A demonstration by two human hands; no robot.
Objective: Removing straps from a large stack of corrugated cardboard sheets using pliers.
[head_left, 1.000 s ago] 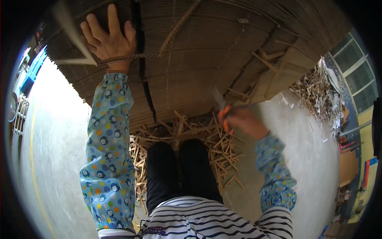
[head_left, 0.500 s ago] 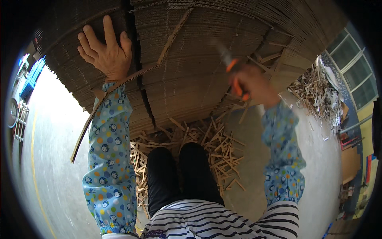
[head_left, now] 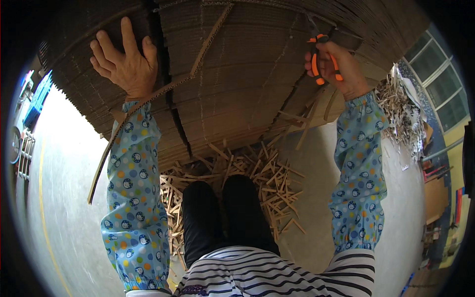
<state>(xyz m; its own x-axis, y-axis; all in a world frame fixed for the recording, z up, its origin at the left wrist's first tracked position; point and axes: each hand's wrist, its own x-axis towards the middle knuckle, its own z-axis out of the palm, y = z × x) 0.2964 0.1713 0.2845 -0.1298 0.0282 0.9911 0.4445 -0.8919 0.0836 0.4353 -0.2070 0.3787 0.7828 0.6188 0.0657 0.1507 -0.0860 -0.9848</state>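
Observation:
A big stack of brown corrugated cardboard sheets (head_left: 237, 94) stands before me, its cut edges facing me and dark gaps running through it. My left hand (head_left: 126, 64) lies flat on the stack's left part, fingers spread, holding nothing. Across my left wrist hangs a long bent cardboard strip (head_left: 163, 90), its upper part resting along the stack. At the stack's right side my right hand (head_left: 344, 69) grips pliers (head_left: 318, 59) with orange and black handles. The pliers' jaws point up and away, close to a strip (head_left: 329, 21) at the stack's far edge; whether they touch it I cannot tell.
Loose cardboard strips (head_left: 277, 190) lie heaped on the floor around my legs. A pile of cardboard scraps (head_left: 401, 109) rises at the right beside a windowed wall (head_left: 440, 79). Blue items (head_left: 39, 101) stand at the far left, with a yellow line (head_left: 43, 198) on the floor.
My right hand has moved up and to the right with the pliers, from the middle right of the stack to its far right edge. My left hand stays flat on the stack.

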